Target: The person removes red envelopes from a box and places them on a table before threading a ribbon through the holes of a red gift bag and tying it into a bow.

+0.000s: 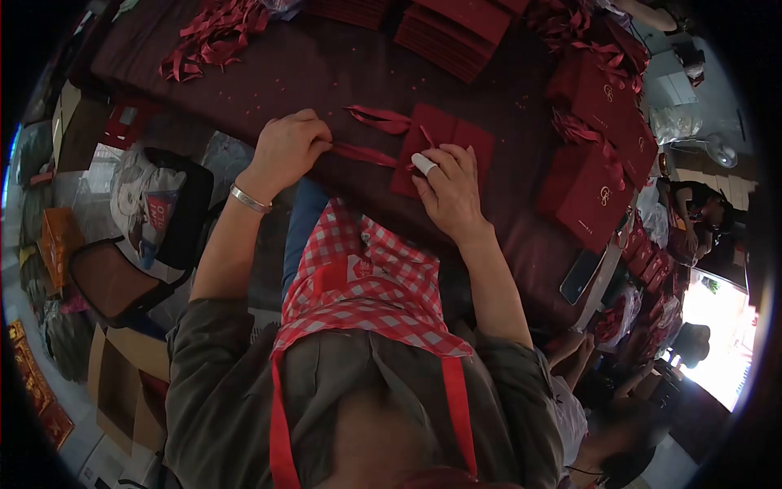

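Observation:
A flat dark red card piece (468, 140) lies on the table's dark red cloth, with red ribbon (379, 119) running from it to the left. My left hand (292, 147), a bracelet on its wrist, is closed at the table edge, pinching the end of a ribbon strand. My right hand (450, 189) rests on the lower part of the card piece, a white cover on one finger. Its fingers are bent over the ribbon where it meets the card, and the fingertips partly hide that spot.
Stacked red folders (452, 41) stand at the back of the table (326, 49). Loose ribbons (216, 41) lie back left. Red boxes (590, 187) and a phone (580, 275) are at the right. A chair (114, 281) and open carton (122, 391) stand left. Other people (607, 432) sit at the right.

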The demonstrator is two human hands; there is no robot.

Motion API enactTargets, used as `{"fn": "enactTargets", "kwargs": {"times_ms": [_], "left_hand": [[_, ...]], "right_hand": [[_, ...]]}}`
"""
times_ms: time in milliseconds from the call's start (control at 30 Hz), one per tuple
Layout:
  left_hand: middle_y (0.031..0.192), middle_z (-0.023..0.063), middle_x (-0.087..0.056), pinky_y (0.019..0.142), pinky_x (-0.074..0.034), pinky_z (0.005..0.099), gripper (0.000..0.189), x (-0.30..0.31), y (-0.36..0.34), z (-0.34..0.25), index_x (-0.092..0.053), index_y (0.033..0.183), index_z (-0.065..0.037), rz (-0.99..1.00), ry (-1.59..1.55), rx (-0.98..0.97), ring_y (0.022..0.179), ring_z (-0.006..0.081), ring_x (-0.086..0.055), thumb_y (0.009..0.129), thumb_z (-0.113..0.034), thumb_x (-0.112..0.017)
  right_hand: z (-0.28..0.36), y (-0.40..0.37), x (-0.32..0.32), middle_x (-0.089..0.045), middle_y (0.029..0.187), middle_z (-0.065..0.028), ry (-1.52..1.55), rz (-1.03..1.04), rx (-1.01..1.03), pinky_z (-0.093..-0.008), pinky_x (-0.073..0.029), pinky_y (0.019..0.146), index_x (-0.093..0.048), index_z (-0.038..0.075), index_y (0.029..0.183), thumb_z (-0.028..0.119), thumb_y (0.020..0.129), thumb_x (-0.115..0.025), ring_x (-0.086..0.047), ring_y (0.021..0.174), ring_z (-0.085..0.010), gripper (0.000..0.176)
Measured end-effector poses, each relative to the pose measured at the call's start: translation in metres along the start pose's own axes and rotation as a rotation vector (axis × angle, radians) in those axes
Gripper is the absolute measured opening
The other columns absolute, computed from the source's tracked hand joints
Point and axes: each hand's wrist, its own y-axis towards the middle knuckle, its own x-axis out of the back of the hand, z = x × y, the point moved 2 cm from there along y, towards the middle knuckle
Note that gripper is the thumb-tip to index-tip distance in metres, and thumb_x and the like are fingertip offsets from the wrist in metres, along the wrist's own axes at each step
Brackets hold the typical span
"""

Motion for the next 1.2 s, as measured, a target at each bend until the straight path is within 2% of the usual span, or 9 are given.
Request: {"fn": "enactTargets", "kwargs": {"times_ms": [233,300,400,633,833,900,1000,1167,1200], "left_hand": [[0.082,0.0075,-0.059,0.067,-0.048,0.0373,0.008,-0.003,0.004,0.005,-0.064,0.08,-0.006,0.024,-0.032,-0.039,0.077,0.0278,-0.061,0.076,-0.013,-0.066],[0.082,0.0076,-0.059,0.067,-0.048,0.0372,0.008,-0.002,0.002,0.005,-0.064,0.08,-0.006,0.037,-0.05,-0.029,0.077,0.0278,-0.061,0.076,-0.013,-0.066],[0.082,0.0079,-0.059,0.067,-0.048,0.0369,0.008,-0.001,0.0,0.008,-0.064,0.081,-0.006,0.04,-0.075,-0.017,0.076,0.0276,-0.061,0.076,-0.012,-0.067],[0.08,0.0064,-0.058,0.068,-0.048,0.0372,0.01,0.002,-0.006,0.021,-0.065,0.079,-0.007,0.07,-0.079,0.034,0.077,0.0266,-0.061,0.076,-0.015,-0.067],[0.079,0.0061,-0.057,0.067,-0.047,0.0367,0.01,0.004,-0.007,0.022,-0.065,0.079,-0.007,0.094,-0.127,0.049,0.075,0.0262,-0.06,0.076,-0.016,-0.067],[0.079,0.0059,-0.057,0.066,-0.047,0.0364,0.009,0.008,-0.007,0.024,-0.065,0.079,-0.007,0.095,-0.124,0.06,0.074,0.0259,-0.06,0.075,-0.016,-0.067],[0.079,0.0058,-0.058,0.066,-0.048,0.0356,0.009,0.007,-0.007,0.025,-0.065,0.08,-0.007,0.088,-0.097,0.049,0.074,0.0253,-0.061,0.075,-0.014,-0.068],[0.086,0.0074,-0.06,0.069,-0.049,0.035,0.014,0.011,0.002,0.025,-0.065,0.088,-0.006,0.076,-0.218,0.124,0.075,0.025,-0.061,0.075,-0.012,-0.069],[0.09,0.0077,-0.061,0.072,-0.049,0.0354,0.018,0.009,0.006,0.025,-0.066,0.093,-0.007,-0.019,-0.261,0.123,0.08,0.0257,-0.061,0.076,-0.012,-0.07]], "right_hand": [[-0.002,0.0,0.001,-0.055,0.118,-0.0076,0.025,-0.058,0.04,-0.0551,-0.037,0.099,-0.062,0.007,0.11,0.009,0.076,-0.068,-0.047,0.115,-0.0315,0.034],[-0.006,0.001,0.002,-0.054,0.119,-0.0147,0.218,-0.222,-0.047,-0.0483,-0.041,0.099,-0.059,0.0,0.111,0.004,0.076,-0.065,-0.048,0.116,-0.0359,0.035],[-0.013,-0.001,-0.001,-0.054,0.118,-0.0191,0.152,-0.295,-0.134,-0.0436,-0.043,0.097,-0.058,-0.005,0.11,-0.001,0.075,-0.062,-0.048,0.116,-0.039,0.036],[-0.015,-0.002,-0.005,-0.054,0.118,-0.0191,0.135,-0.199,-0.096,-0.0442,-0.044,0.096,-0.058,-0.006,0.11,-0.001,0.076,-0.061,-0.048,0.116,-0.0394,0.034],[-0.003,0.002,-0.002,-0.049,0.129,-0.0177,0.005,-0.036,-0.063,-0.0479,-0.038,0.102,-0.06,0.003,0.117,0.018,0.084,-0.065,-0.041,0.124,-0.0387,0.036],[0.0,0.003,-0.004,-0.041,0.137,-0.0167,-0.117,0.086,-0.065,-0.0558,-0.031,0.104,-0.061,0.01,0.12,0.032,0.086,-0.063,-0.034,0.129,-0.0391,0.04],[-0.003,0.002,-0.009,-0.037,0.14,-0.0161,-0.121,0.135,-0.076,-0.0605,-0.027,0.104,-0.062,0.015,0.12,0.037,0.087,-0.061,-0.032,0.131,-0.0394,0.04],[-0.003,0.002,-0.01,-0.039,0.14,-0.0161,-0.128,0.128,-0.077,-0.0591,-0.027,0.105,-0.06,0.014,0.122,0.038,0.087,-0.061,-0.032,0.131,-0.0389,0.042],[-0.003,0.001,-0.01,-0.039,0.14,-0.0162,-0.126,0.125,-0.082,-0.0591,-0.027,0.105,-0.06,0.014,0.122,0.038,0.087,-0.061,-0.032,0.131,-0.0388,0.043]]}}
